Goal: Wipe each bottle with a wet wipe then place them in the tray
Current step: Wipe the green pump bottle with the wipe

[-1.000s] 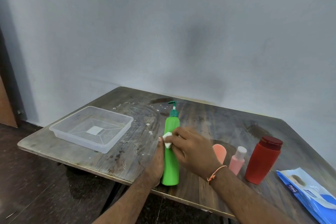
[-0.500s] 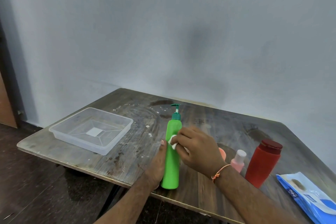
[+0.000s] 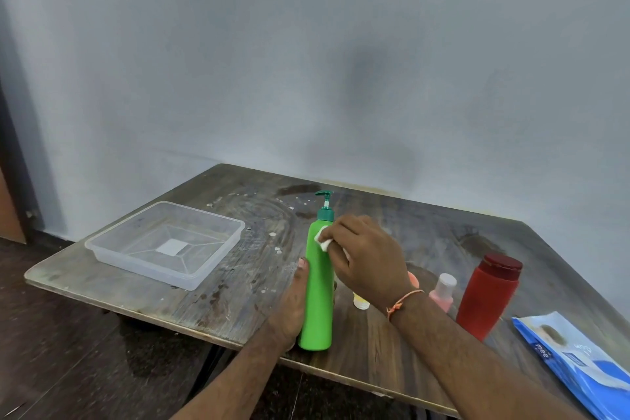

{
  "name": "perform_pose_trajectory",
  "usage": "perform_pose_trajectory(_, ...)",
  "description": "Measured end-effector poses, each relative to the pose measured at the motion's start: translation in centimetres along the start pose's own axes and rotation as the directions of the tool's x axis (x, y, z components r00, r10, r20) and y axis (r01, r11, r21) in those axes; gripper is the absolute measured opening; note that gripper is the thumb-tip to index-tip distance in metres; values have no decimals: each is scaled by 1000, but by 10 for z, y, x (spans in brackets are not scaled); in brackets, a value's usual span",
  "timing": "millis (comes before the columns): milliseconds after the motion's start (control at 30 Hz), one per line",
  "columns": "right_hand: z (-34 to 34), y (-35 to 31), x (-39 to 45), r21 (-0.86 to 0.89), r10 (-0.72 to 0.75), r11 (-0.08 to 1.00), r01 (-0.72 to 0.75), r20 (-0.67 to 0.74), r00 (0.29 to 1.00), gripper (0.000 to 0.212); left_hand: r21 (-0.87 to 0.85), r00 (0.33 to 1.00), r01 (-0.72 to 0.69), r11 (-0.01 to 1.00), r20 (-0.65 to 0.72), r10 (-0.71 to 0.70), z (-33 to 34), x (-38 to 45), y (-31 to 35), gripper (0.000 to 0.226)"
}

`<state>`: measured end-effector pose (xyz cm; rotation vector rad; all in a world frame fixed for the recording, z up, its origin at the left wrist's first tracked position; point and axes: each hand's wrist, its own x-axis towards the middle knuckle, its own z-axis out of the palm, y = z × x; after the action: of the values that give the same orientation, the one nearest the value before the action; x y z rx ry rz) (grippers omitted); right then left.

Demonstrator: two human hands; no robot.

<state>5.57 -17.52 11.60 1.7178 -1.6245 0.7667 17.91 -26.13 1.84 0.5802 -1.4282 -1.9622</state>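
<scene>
A tall green pump bottle [image 3: 318, 297] stands upright near the table's front edge. My left hand [image 3: 293, 303] grips its lower body from the left. My right hand [image 3: 361, 259] pinches a small white wet wipe [image 3: 323, 239] against the bottle's upper part, just below the pump collar. A clear plastic tray [image 3: 163, 244] lies to the left with nothing in it. To the right stand a red bottle [image 3: 487, 297], a small pink bottle [image 3: 443, 291] and an orange bottle [image 3: 413, 280] mostly hidden behind my right wrist.
A blue wet-wipe pack [image 3: 579, 358] lies at the table's right front corner. A small yellowish object [image 3: 361, 302] sits under my right wrist. The wooden table [image 3: 392, 215] meets a wall behind; dark floor lies beyond its left and front edges.
My right hand has slid the wipe up the green bottle, from its middle to just under the pump collar. My left hand keeps its grip low on the bottle.
</scene>
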Motion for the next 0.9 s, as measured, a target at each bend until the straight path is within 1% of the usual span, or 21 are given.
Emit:
perform_pose_trajectory(67, 3, -4, 7, 8, 53, 999, -52, -33, 998, 20, 3, 1000, 11, 1000, 7, -11, -2, -1, 1, 82)
perform_pose_trajectory(167, 5, -10, 12, 32, 40, 999, -40, -11, 999, 29, -28, 1000, 0, 1000, 20, 1, -1, -2, 1, 81)
perform_pose_trajectory(333, -1, 2, -1, 64, -26, 998, 23, 33, 999, 17, -38, 1000, -10, 999, 22, 10, 0, -1, 2, 77)
perform_pose_trajectory(400, 0, 6, -5, 55, 19, 998, -20, 20, 1000, 14, -18, 1000, 2, 1000, 12, -2, -1, -1, 1, 79)
perform_pose_trajectory(467, 2, 7, -5, 57, 93, 994, -91, -28, 995, 13, -14, 1000, 17, 1000, 6, -17, -2, -2, 1, 82)
perform_pose_trajectory(567, 5, 2, 2, 95, 173, 982, -166, -77, 982, 19, -8, 1000, 19, 1000, 14, -19, -3, -2, 2, 82)
perform_pose_trajectory(667, 8, -1, 3, 131, 143, 982, -136, -43, 989, 18, -69, 999, 32, 997, 23, -31, 0, -3, 4, 81)
perform_pose_trajectory(767, 6, 6, -4, 125, 105, 987, -103, -6, 994, 14, -62, 999, 32, 998, 14, -31, 1, -4, 5, 83)
perform_pose_trajectory(900, 6, 11, -10, 111, 227, 969, -222, -26, 974, 19, -47, 998, 42, 998, 42, -40, 0, -3, 5, 82)
